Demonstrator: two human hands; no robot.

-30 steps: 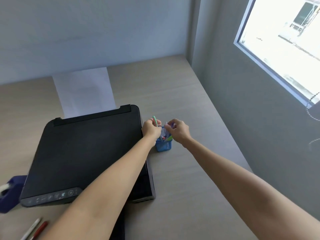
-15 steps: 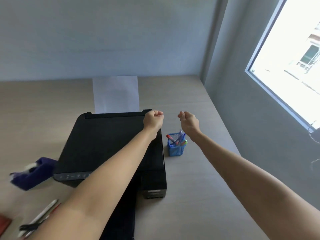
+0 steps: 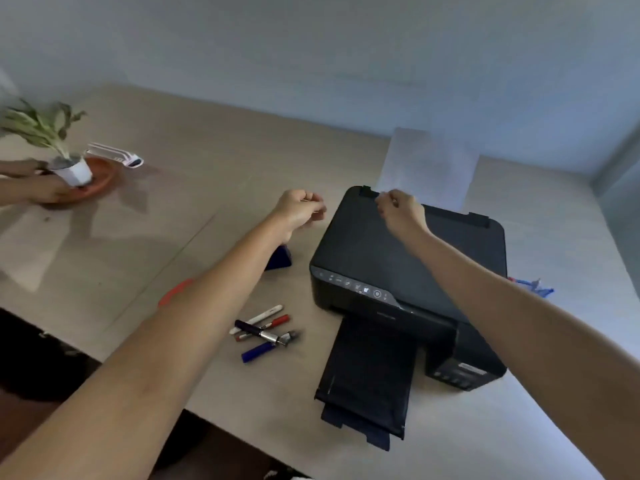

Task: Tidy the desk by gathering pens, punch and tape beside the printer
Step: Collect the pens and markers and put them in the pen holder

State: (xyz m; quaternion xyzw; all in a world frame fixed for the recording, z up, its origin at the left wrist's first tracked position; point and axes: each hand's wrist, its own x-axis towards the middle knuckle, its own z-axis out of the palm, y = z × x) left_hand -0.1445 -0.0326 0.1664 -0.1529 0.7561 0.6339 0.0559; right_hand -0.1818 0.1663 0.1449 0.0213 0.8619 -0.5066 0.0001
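A black printer (image 3: 408,268) stands on the desk with white paper (image 3: 429,164) in its rear feed. My right hand (image 3: 401,211) hovers over the printer's back left corner, fingers curled, holding nothing. My left hand (image 3: 299,207) hangs in the air left of the printer, also curled and empty. Several pens (image 3: 265,329) lie loose on the desk left of the printer's front. A dark blue tape dispenser (image 3: 280,258) shows partly behind my left forearm. The pen cup's blue tips (image 3: 533,287) peek out to the right of the printer. A red object (image 3: 175,291) lies partly under my left arm.
The printer's output tray (image 3: 367,386) juts toward the desk's near edge. At far left another person's hands (image 3: 31,183) hold a small potted plant (image 3: 67,166) on an orange saucer. A white item (image 3: 116,155) lies behind the plant.
The view has swung left, so the printer now sits to the right. Both hands left the pen cup and moved left, fists loosely closed and empty. The plant and another person's hands came into view.
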